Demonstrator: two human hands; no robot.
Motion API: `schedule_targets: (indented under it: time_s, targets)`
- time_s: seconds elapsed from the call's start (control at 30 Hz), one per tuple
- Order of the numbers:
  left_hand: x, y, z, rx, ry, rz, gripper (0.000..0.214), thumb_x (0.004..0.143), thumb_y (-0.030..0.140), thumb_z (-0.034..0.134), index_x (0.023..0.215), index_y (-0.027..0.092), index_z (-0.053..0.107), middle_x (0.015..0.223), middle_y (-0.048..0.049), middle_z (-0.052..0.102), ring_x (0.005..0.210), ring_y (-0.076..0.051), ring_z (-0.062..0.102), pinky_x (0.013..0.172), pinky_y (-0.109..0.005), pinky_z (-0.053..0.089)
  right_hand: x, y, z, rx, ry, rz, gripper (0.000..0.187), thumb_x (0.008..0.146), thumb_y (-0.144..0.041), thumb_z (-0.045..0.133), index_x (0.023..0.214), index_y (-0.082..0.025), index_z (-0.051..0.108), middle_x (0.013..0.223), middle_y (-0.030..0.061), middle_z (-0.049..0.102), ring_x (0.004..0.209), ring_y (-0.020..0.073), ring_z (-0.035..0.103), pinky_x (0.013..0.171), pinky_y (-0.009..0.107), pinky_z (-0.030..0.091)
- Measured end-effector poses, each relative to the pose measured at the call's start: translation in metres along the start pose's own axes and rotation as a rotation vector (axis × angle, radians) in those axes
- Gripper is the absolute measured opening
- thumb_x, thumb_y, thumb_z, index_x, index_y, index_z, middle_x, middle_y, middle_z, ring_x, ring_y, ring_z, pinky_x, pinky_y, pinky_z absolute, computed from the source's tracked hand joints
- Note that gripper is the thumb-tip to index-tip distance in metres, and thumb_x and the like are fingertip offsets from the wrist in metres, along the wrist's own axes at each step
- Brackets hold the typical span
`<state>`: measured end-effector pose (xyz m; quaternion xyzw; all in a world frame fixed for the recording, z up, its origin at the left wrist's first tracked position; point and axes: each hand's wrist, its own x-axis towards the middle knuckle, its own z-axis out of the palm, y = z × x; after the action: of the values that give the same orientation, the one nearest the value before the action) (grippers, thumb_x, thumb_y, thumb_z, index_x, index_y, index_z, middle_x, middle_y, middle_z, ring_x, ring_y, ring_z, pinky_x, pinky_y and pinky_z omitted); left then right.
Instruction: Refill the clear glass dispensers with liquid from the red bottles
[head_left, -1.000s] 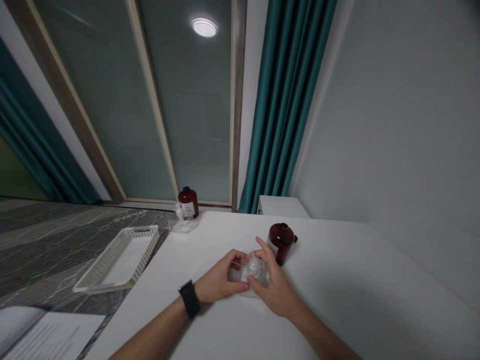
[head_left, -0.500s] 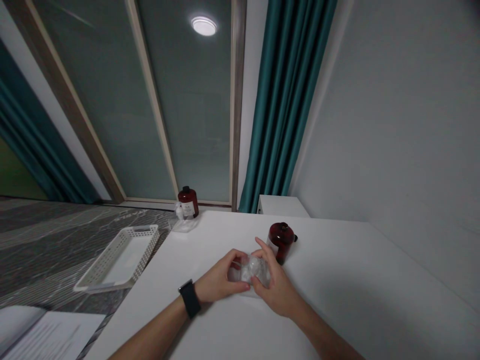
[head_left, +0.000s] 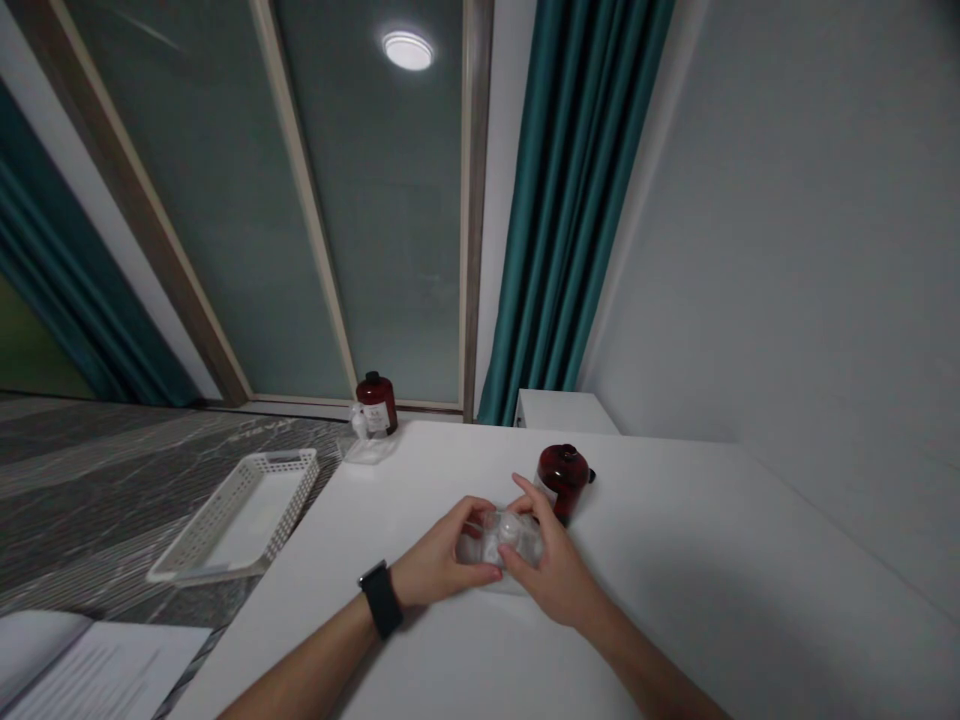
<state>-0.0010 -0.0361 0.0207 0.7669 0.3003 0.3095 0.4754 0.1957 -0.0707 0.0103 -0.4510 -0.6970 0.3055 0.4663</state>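
Head view: I see the left hand (head_left: 439,562) and right hand (head_left: 559,578) both grasping a small clear plastic packet (head_left: 501,542) on the white table (head_left: 712,600) — mid-fiddle, I judge. A dark red round bottle (head_left: 562,478) stands just behind, so finer work calls for a steady pinch.

Just behind the left hand (head_left: 439,562), lower centre of the frame, the wrist wears a black wristwatch (head_left: 379,598) with a wide strap. The forearms (head_left: 300,665) are bare.

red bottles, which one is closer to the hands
The near bottle, on the white table just beyond the right hand, which holds a clear packet with the left hand. The far bottle stands well back by the window.
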Motion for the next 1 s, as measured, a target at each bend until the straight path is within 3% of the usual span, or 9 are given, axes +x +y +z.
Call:
schedule_targets:
  time_s: [0.13,0.37,0.5,0.73,0.87,1.0]
  targets:
    - [0.0002,0.0038,-0.0005,0.036,0.011,0.015,0.051,0.074,0.03,0.076,0.117,0.018,0.051,0.115,-0.0098,0.059,0.108,-0.027,0.056,0.095,-0.042,0.045,0.0015,-0.001,-0.0026,0.007,0.004,-0.002,0.071,0.08,-0.019,0.058,0.146,-0.024,0.031,0.103,0.0041,0.054,0.098,0.0212,0.057,0.096,0.04,0.045]
    - [0.0012,0.0053,-0.0025,0.211,0.072,0.078,0.05,0.071,0.03,0.079,0.112,0.019,0.054,0.111,-0.0077,0.054,0.104,-0.026,0.052,0.092,-0.04,0.044,0.0011,-0.0027,-0.0022,0.013,-0.023,-0.031,0.072,0.08,-0.015,0.056,0.147,-0.024,0.031,0.111,0.0061,0.054,0.106,0.022,0.054,0.101,0.041,0.042]
    - [0.0012,0.0049,-0.0024,0.185,0.067,0.071,0.05,0.07,0.029,0.08,0.111,0.018,0.054,0.11,-0.0072,0.055,0.102,-0.025,0.052,0.091,-0.039,0.044,0.0,-0.001,-0.0016,-0.017,0.022,0.007,0.07,0.082,-0.021,0.059,0.146,-0.023,0.031,0.105,0.0052,0.052,0.1,0.0224,0.055,0.099,0.042,0.042]
    - [0.0019,0.0056,-0.0011,0.143,0.068,0.046,0.049,0.069,0.025,0.079,0.11,0.018,0.054,0.108,-0.0059,0.055,0.099,-0.024,0.052,0.089,-0.038,0.044,0.0001,-0.0007,-0.0032,0.045,-0.047,-0.053,0.066,0.087,-0.022,0.053,0.147,-0.023,0.028,0.109,0.0063,0.058,0.102,0.0221,0.058,0.098,0.04,0.043]
    - [0.0027,0.0062,-0.0015,0.129,0.054,0.053,0.049,0.069,0.027,0.078,0.11,0.018,0.054,0.109,-0.0066,0.055,0.1,-0.024,0.052,0.09,-0.039,0.043,0.0016,0.0024,0.0019,0.013,0.024,0.017,0.066,0.082,-0.024,0.06,0.144,-0.022,0.035,0.107,0.0066,0.058,0.101,0.0232,0.059,0.096,0.041,0.045]
    - [0.0023,0.0072,-0.0016,0.132,0.053,0.044,0.049,0.069,0.029,0.079,0.109,0.019,0.054,0.109,-0.0064,0.056,0.099,-0.024,0.052,0.089,-0.038,0.044,0.0015,0.0025,0.0007,0.013,0.062,-0.015,0.062,0.085,-0.024,0.06,0.142,-0.023,0.038,0.104,0.0057,0.06,0.098,0.022,0.06,0.095,0.04,0.047]
